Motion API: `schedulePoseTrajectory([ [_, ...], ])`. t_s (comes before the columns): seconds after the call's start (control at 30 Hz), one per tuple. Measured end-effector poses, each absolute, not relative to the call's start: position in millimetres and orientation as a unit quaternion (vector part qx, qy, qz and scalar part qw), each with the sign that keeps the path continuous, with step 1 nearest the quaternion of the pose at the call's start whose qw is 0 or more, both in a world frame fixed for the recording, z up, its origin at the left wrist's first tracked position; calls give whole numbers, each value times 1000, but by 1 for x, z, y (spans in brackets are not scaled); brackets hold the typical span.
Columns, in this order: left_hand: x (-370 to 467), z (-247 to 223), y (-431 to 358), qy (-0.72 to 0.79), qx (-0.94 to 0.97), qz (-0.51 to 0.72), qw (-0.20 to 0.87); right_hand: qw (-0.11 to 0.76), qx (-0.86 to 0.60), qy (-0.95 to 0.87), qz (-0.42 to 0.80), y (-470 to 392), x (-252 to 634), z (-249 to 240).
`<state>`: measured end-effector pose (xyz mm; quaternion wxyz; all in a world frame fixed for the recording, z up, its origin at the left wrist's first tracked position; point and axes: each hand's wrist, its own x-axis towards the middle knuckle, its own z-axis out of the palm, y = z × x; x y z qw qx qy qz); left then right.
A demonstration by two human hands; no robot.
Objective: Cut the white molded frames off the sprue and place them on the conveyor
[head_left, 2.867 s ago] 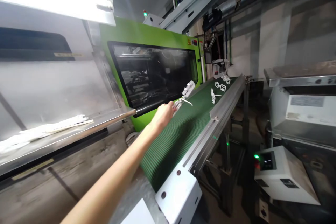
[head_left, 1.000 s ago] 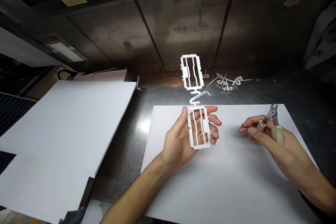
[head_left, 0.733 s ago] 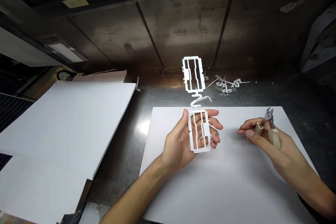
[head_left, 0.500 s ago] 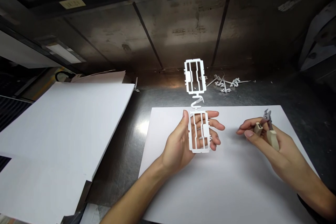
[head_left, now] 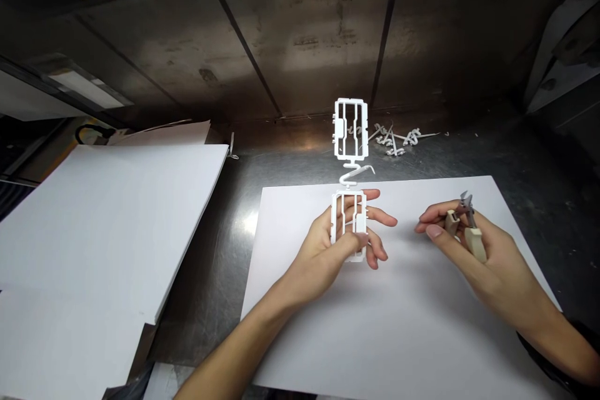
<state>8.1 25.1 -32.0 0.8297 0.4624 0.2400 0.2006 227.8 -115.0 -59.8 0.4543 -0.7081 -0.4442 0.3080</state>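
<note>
My left hand (head_left: 323,256) grips the lower of two white plastic frames (head_left: 334,215), its thumb pressed across the front and its fingers behind. A thin zigzag sprue (head_left: 347,179) joins it to the upper white frame (head_left: 338,131), which sticks up above the hand. Both frames are rectangular with slim inner bars. Off to the right, my right hand (head_left: 487,262) holds a pair of side cutters (head_left: 475,242) with beige handles. Their metal jaws point up and away, apart from the white frames.
A large white sheet (head_left: 403,337) lies under both hands on the dark metal table (head_left: 210,281). Behind it is a small heap of white sprue scraps (head_left: 396,140). Stacked white sheets (head_left: 117,219) stand at the left. A metal wall (head_left: 304,62) closes off the back.
My left thumb has moved from the lower frame's left edge to across its front. The joined frames have turned slightly. The whole view has shifted a little; my right hand still holds the cutters.
</note>
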Motion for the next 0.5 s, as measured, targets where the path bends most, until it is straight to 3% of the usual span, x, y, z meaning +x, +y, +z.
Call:
schedulePoseTrajectory([
  [0.5, 13, -30, 25, 227, 382, 227, 867, 437, -714, -459, 299, -115, 225, -58],
])
